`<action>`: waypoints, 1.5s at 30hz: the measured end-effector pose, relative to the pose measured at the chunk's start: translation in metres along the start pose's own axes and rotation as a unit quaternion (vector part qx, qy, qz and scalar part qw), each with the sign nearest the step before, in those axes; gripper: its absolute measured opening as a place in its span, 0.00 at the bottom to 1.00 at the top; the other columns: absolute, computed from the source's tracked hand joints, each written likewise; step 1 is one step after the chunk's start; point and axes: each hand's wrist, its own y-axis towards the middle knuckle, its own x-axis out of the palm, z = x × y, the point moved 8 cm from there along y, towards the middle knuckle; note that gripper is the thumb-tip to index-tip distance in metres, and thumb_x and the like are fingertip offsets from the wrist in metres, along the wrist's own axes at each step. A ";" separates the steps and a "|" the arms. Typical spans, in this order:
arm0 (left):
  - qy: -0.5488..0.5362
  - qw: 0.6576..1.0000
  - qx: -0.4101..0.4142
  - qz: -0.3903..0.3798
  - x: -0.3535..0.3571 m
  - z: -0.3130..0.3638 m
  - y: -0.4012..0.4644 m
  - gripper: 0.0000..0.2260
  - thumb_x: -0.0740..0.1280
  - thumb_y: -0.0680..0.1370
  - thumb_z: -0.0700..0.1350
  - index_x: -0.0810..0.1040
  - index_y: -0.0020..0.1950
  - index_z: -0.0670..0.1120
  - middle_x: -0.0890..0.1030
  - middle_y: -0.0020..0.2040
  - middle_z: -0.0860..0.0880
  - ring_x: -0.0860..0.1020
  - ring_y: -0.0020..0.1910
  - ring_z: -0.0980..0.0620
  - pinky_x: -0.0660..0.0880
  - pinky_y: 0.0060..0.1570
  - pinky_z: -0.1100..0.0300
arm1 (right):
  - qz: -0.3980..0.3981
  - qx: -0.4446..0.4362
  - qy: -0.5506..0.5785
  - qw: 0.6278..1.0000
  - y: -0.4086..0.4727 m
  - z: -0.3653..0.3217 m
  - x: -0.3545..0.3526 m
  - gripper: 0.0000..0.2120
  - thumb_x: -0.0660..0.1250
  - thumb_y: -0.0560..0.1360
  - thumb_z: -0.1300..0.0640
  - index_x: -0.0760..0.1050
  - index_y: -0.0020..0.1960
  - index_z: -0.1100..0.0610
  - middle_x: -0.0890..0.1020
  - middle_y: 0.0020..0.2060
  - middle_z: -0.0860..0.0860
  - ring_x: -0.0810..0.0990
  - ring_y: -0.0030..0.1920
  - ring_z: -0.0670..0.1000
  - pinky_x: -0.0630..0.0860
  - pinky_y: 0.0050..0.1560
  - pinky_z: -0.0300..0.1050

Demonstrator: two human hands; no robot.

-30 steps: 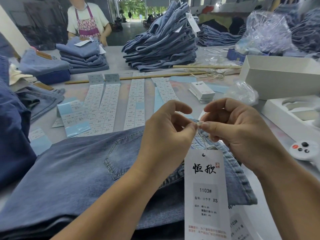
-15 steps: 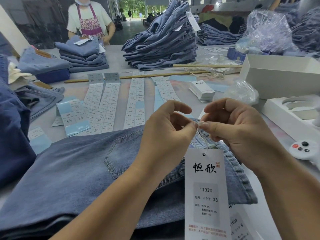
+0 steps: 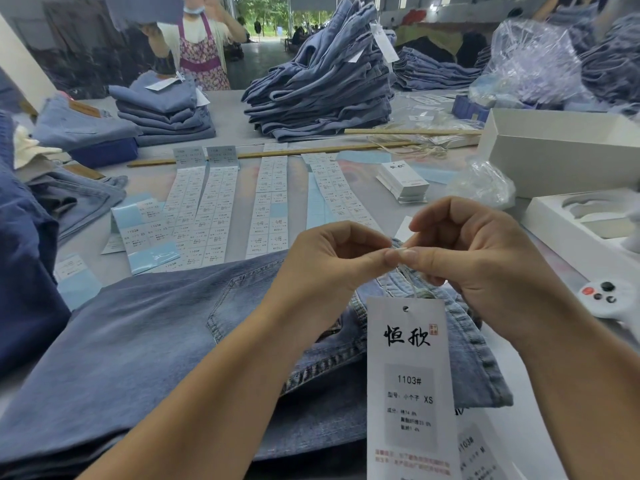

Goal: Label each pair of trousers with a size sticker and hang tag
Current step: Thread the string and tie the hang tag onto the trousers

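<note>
Printed on the hang tag [image 3: 410,386], hanging just below the fingers: two large black brush characters, a small red seal, "1103#", then "XS" and lines of smaller print too fine to read. Threaded through the tag's punched hole, a thin pale string [image 3: 412,289] running up to the fingertips. Left hand [image 3: 325,268] and right hand [image 3: 485,261] meeting tip to tip, thumb and forefinger of each pinching the string, other fingers curled loosely. Directly beneath both hands, the trousers [image 3: 156,341] laid flat on the surface [image 3: 239,109], waistband under the right hand, back pocket to the left of the left hand. Beyond the fingers, strips of size stickers [image 3: 207,209] in rows, several reading "1103#". Beyond and right of the fingers, a small stack of tags [image 3: 403,181]. To the right, white boxes [image 3: 554,150] and a white controller [image 3: 604,299] near the surface's edge. Beyond the stickers, a bare strip of surface ahead of tall piles of folded jeans [image 3: 325,84]. Compared with a moment ago, hands and tag in almost the same place; far person [image 3: 199,46] now lifting a garment overhead.
</note>
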 end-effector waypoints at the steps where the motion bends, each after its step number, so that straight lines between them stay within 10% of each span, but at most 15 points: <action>1: -0.001 1.000 -0.004 -0.005 0.001 0.000 0.000 0.08 0.77 0.67 0.42 0.83 0.43 0.41 0.85 0.38 0.46 0.82 0.38 0.56 0.76 0.40 0.69 | 0.002 -0.001 -0.001 1.000 0.000 0.000 0.000 0.11 0.76 0.63 0.59 0.80 0.41 0.47 0.83 0.34 0.53 0.76 0.33 0.50 0.72 0.31 0.37; 17: 0.173 0.982 0.019 0.072 0.005 0.005 -0.009 0.04 0.72 0.76 0.43 0.84 0.41 0.50 0.84 0.36 0.55 0.81 0.37 0.60 0.77 0.40 0.65 | 0.101 -0.007 -0.064 0.993 -0.005 0.007 -0.008 0.12 0.75 0.69 0.68 0.77 0.43 0.54 0.83 0.34 0.52 0.80 0.32 0.45 0.75 0.33 0.36; 33: 0.001 0.998 -0.067 0.012 0.013 0.000 -0.008 0.05 0.69 0.76 0.35 0.83 0.50 0.40 0.83 0.36 0.52 0.77 0.32 0.60 0.72 0.32 0.72 | 0.179 -0.047 -0.167 0.968 -0.016 -0.010 -0.010 0.09 0.76 0.70 0.61 0.76 0.37 0.56 0.82 0.33 0.57 0.79 0.35 0.60 0.78 0.34 0.53; 41: 0.269 0.948 -0.082 -0.152 0.007 -0.022 -0.024 0.17 0.77 0.71 0.51 0.79 0.58 0.58 0.81 0.50 0.62 0.80 0.47 0.65 0.77 0.49 0.69 | 0.226 -0.022 -0.146 0.963 -0.014 -0.001 -0.021 0.05 0.73 0.72 0.61 0.78 0.41 0.54 0.80 0.32 0.50 0.75 0.31 0.46 0.75 0.33 0.41; 45: 0.368 0.925 0.021 -0.096 0.011 -0.014 -0.021 0.08 0.75 0.71 0.50 0.80 0.48 0.55 0.80 0.46 0.57 0.78 0.44 0.61 0.77 0.46 0.59 | 0.221 -0.020 -0.135 0.966 -0.011 -0.002 -0.017 0.06 0.72 0.73 0.61 0.78 0.39 0.53 0.79 0.29 0.48 0.74 0.28 0.46 0.74 0.31 0.39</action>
